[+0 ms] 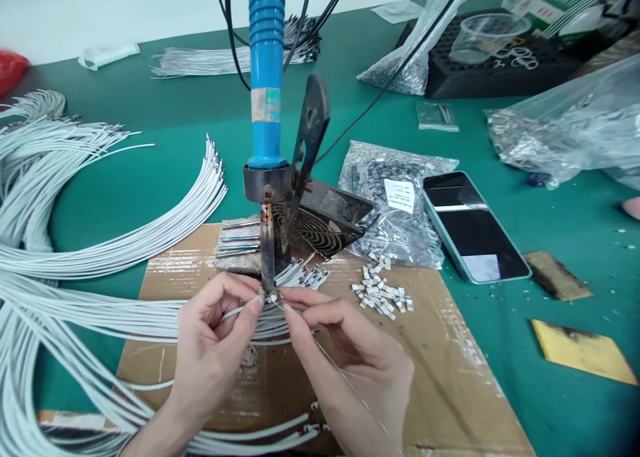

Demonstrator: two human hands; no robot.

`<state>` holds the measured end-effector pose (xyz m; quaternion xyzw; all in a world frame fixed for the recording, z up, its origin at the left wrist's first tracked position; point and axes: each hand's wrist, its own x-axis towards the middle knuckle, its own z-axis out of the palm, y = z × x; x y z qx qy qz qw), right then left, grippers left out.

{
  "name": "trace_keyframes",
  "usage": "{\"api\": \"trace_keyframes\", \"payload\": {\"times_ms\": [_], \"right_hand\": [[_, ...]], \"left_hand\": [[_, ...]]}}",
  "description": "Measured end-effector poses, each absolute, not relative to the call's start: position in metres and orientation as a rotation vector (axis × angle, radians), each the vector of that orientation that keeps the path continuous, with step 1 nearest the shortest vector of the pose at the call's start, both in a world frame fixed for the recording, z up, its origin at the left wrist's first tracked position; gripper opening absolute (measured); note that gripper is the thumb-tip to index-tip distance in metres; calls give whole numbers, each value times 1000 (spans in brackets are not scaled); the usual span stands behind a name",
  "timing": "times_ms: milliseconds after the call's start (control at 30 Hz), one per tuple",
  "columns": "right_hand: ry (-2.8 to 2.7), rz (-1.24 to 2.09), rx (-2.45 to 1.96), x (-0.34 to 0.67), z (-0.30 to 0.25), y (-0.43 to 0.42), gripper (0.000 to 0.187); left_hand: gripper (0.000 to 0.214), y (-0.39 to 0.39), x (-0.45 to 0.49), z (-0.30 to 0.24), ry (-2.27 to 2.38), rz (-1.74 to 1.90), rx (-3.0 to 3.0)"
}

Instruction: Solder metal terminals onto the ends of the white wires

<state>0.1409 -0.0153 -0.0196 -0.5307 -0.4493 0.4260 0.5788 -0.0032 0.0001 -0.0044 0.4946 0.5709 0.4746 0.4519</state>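
Note:
A soldering iron (266, 63) with a blue handle hangs upright in a stand, its dark tip (268, 263) pointing down between my fingertips. My left hand (210, 353) is closed in a pinch on a white cable (232, 313), whose end lies right at the tip. A small metallic piece (273, 297) shows there; my fingers partly hide it. My right hand (355, 360) pinches a thin solder wire (346, 379), which trails back across the palm. Below both hands runs a bundle of white cables (145, 315).
Small white connectors (380, 287) lie in a pile on the cardboard (425, 350). Beyond are a bag of parts (370, 170), a phone (480, 233) and a yellow sponge (583, 353). More white cables (125, 243) curve along the left. A coiled black holder (320, 227) stands behind the tip.

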Motion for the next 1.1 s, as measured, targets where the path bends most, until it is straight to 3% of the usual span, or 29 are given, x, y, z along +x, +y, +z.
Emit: {"api": "trace_keyframes", "payload": {"times_ms": [1100], "right_hand": [[-1079, 1123, -1232, 148, -22, -11, 21]], "left_hand": [[16, -4, -1, -5, 1445, 1173, 1093]]}}
